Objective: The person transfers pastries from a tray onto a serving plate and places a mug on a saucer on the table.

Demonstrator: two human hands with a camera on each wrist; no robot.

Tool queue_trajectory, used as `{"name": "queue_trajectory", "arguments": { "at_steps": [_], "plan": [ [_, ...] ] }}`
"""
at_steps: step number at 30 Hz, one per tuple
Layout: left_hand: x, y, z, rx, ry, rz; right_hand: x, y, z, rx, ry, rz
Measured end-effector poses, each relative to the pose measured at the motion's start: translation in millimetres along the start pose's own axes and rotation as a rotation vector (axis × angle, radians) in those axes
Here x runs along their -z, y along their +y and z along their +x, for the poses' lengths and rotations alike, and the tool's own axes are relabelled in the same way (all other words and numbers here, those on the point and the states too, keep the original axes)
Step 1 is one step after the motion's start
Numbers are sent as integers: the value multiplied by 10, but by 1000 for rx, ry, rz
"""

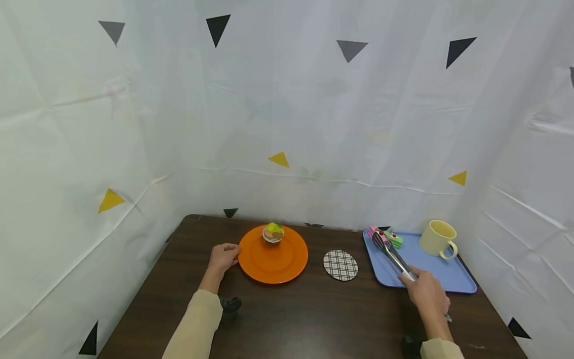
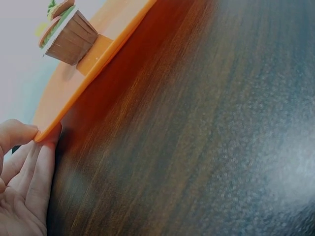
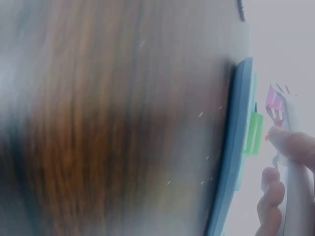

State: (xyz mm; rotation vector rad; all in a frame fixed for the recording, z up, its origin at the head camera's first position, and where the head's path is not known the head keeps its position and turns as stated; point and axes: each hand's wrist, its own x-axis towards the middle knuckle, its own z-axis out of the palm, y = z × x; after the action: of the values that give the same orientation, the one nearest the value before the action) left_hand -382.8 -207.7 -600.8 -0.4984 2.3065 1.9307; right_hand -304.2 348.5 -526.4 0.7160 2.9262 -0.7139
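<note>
My left hand [image 1: 222, 259] pinches the left rim of an orange plate [image 1: 273, 267], thumb on top and fingers underneath. On the plate stands a toy cupcake [image 1: 273, 233] with a yellow-green and pinkish top; its ridged cup [image 2: 74, 39] shows in the left wrist view. My right hand [image 1: 428, 295] grips metal tongs [image 1: 396, 259] over a blue tray [image 1: 430, 269]. The tongs' heads are at a pink toy cake piece [image 3: 274, 101]; whether they clamp it I cannot tell. Beside it on the tray is a green toy cake piece [image 1: 394, 241].
A yellow mug [image 1: 438, 238] stands at the tray's back right. Between plate and tray lies a round checked coaster [image 1: 341, 265]. The dark wooden table [image 1: 305, 319] meets white curtains [image 1: 314, 124] with coloured triangles at its back and sides.
</note>
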Motion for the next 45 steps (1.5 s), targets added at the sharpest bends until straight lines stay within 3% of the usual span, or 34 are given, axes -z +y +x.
{"name": "queue_trajectory", "arguments": {
  "at_steps": [8,12,19,27,45],
  "plan": [
    [3,-2,2,-16,-9,-20,34,-125,-99,47,-51,58],
    [-2,3,6,-12,0,-19,16,-194,-131,143,-83,102],
    [-20,6,-9,-3,11,-13,-111,-348,-236,292,-120,302],
    [-21,40,-65,-15,7,-13,-225,-620,-368,384,-167,332],
    [-14,84,-136,-33,11,-5,-610,-1216,-667,454,-289,426]
  ]
}}
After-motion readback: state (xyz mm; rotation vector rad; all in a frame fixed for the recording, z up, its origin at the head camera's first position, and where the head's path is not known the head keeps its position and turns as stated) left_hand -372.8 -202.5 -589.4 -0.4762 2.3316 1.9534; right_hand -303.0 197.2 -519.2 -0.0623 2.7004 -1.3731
